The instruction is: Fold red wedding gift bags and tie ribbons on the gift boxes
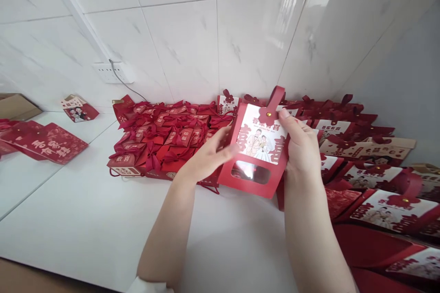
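A red gift box (225, 177) with a white front panel is held up between my two hands. Its panel shows a cartoon couple and red characters. On top is a red loop handle with a flower and a gold stud, and a clear window sits low on the front. My left hand (209, 153) grips the left side, its thumb blurred at the front edge and its other fingers partly hidden behind. With the thumb near the flower, my right hand (300, 139) clasps the upper right side, its remaining fingers out of sight behind the box.
Ribbon-tied red boxes (178, 136) fill the middle back of the white table (103, 219). Rows of similar gift boxes (381, 210) stand at the right. A red bag (58, 142), a small box (79, 109) and a cardboard box (17, 109) are left. Behind is a tiled wall (178, 41) with a socket (112, 73).
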Demonstrator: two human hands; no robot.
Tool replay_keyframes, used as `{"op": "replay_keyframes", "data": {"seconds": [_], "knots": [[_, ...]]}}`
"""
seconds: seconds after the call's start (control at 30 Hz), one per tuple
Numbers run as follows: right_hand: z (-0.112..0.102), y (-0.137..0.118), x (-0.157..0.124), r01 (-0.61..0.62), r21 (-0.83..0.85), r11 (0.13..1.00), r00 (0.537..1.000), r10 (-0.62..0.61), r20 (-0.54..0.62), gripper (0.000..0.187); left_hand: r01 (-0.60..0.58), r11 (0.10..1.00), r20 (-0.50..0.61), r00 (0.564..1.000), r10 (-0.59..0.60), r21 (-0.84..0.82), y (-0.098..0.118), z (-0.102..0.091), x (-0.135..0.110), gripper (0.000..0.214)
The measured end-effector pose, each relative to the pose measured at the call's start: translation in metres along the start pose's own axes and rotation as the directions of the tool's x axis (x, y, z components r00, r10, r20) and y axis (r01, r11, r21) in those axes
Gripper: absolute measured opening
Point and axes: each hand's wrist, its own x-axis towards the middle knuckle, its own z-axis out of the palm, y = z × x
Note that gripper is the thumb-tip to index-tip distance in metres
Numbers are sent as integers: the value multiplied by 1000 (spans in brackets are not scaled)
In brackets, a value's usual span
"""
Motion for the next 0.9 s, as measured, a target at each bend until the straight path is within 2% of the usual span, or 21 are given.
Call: {"op": "replay_keyframes", "data": {"seconds": [0.07, 0.13, 0.2, 0.27, 0.4, 0.53, 0.6, 0.7, 0.8, 0.9], "knots": [[-3, 0, 3, 58, 17, 998, 997, -57, -55, 24, 91, 989, 93, 990, -103, 119, 3, -5, -4, 80], [-5, 0, 4, 91, 25, 996, 992, -88, -93, 23, 141, 970, 106, 981, -165, 197, 6, -7, -5, 93], [-5, -2, 5, 106, 36, 994, 989, -101, -107, 23, 168, 964, 79, 979, -188, 204, 6, -8, -3, 86], [-4, -3, 5, 103, 62, 993, 990, -96, -100, 23, 172, 974, 45, 983, -180, 144, 4, -9, -1, 73], [-1, -4, 4, 138, 73, 988, 985, -129, -117, 18, 115, 993, -8, 993, -115, 30, -4, -11, 4, 55], [-3, -3, 4, 164, 12, 986, 972, -160, -171, 21, 68, 997, -27, 997, -68, -25, -8, -10, 4, 48], [-5, -3, 3, 198, -12, 980, 967, -197, -160, 23, 52, 997, -44, 998, -54, -60, -9, -8, 4, 48], [-9, -7, 2, 223, -47, 974, 973, -225, -46, 22, 7, 994, -106, 994, -19, -111, -10, -4, 7, 43], [-12, -12, 0, 137, -77, 988, 979, -123, 163, 26, -79, 978, -178, 983, 45, -191, -11, 0, 9, 39], [-13, -16, -2, 47, -95, 994, 933, -10, 360, 36, -149, 948, -208, 974, 92, -280, -13, 5, 12, 39]]}}
